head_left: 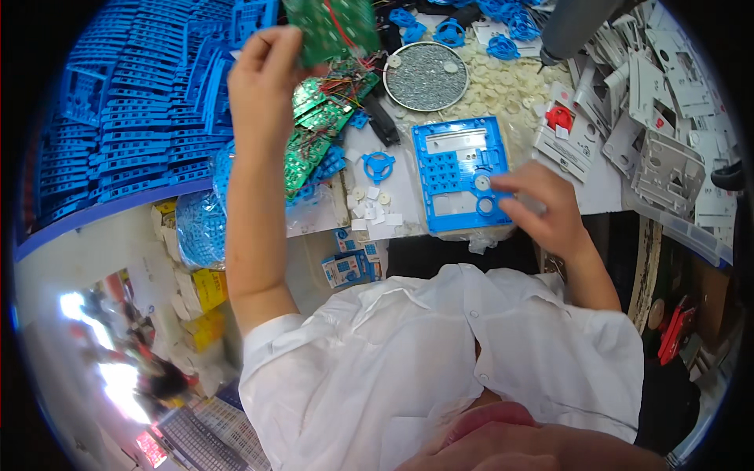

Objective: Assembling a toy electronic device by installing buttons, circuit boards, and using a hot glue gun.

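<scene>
My left hand (271, 59) is raised at the upper left, its fingers closed on the edge of a green circuit board (334, 31) with a red wire across it. In front of me lies a blue plastic housing (448, 174) with a keypad grid, a slot and round openings. A small white disc (481, 182) sits in it. At the housing's right side is my right hand (546, 206), thumb and forefinger apart, fingertips close to the disc. Whether they touch it I cannot tell. Beneath my left wrist, more circuit boards (322, 129) with wires are piled.
Blue frames (133, 102) are stacked at the left. Behind the housing stand a round tray of small metal parts (428, 74) and loose cream discs (510, 86). A dark tool (577, 27) hangs above them. White panels (652, 94) heap up at the right. A blue ring (378, 167) lies beside the housing.
</scene>
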A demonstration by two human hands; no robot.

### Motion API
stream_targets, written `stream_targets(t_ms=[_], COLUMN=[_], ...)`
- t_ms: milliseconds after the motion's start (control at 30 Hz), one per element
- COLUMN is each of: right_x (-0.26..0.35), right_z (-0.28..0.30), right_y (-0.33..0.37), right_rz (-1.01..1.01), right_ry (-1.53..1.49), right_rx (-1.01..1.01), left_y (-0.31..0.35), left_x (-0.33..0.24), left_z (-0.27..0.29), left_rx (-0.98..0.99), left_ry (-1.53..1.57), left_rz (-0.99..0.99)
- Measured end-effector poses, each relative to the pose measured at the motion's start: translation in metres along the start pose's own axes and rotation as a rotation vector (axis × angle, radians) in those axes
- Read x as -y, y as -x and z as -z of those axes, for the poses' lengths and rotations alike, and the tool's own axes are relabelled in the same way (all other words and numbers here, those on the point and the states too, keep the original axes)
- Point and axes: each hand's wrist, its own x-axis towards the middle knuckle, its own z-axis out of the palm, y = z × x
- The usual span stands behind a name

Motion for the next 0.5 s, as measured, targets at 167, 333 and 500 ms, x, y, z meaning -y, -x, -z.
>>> stream_targets(t_ms=[167,333,500], right_x=[0.02,0.004,0.004], right_z=[-0.023,-0.028,-0.052], right_y=[-0.06,-0.052,-0.034], right_rz=[-0.266,-0.361,-0.397], right_ry=[-0.759,-0.859,-0.982], right_rx=[0.017,-0.056,-0.205], left_y=[0.099,0.148,0.216], left_x=[0.008,0.01,0.011], left_z=[-0.024,-0.045,-0.029], left_rx=[0.187,-0.243,0.05], left_ry=[0.039,-0.35,-0.355], left_rz=[0.286,-0.261,-0.148])
